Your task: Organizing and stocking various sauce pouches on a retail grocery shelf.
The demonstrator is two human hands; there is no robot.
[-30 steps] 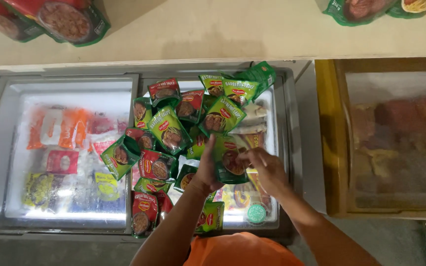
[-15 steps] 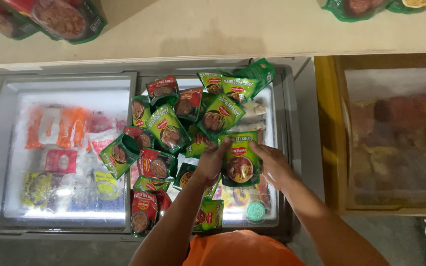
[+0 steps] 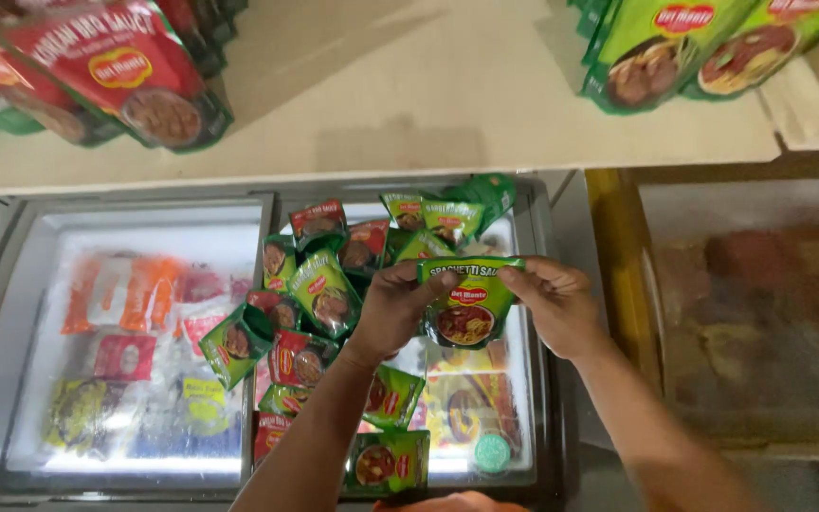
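Observation:
Both my hands hold one green sauce pouch [image 3: 467,301] upright by its top corners, above the chest freezer. My left hand [image 3: 396,305] pinches its left corner and my right hand [image 3: 554,303] pinches its right corner. The pouch shows a picture of pasta on its front. Below it, several green and red sauce pouches [image 3: 324,289] lie scattered on the freezer's glass lid [image 3: 523,379].
The chest freezer [image 3: 11,313] holds frosted orange, red and yellow packs under its left lid. A beige shelf [image 3: 409,104] above carries red pouches [image 3: 106,76] at left and green pouches [image 3: 675,47] at right. A yellow-edged freezer [image 3: 618,284] stands to the right.
My hands lifted the green pouch from the pile on the lid, raised it and turned it upright to face the camera.

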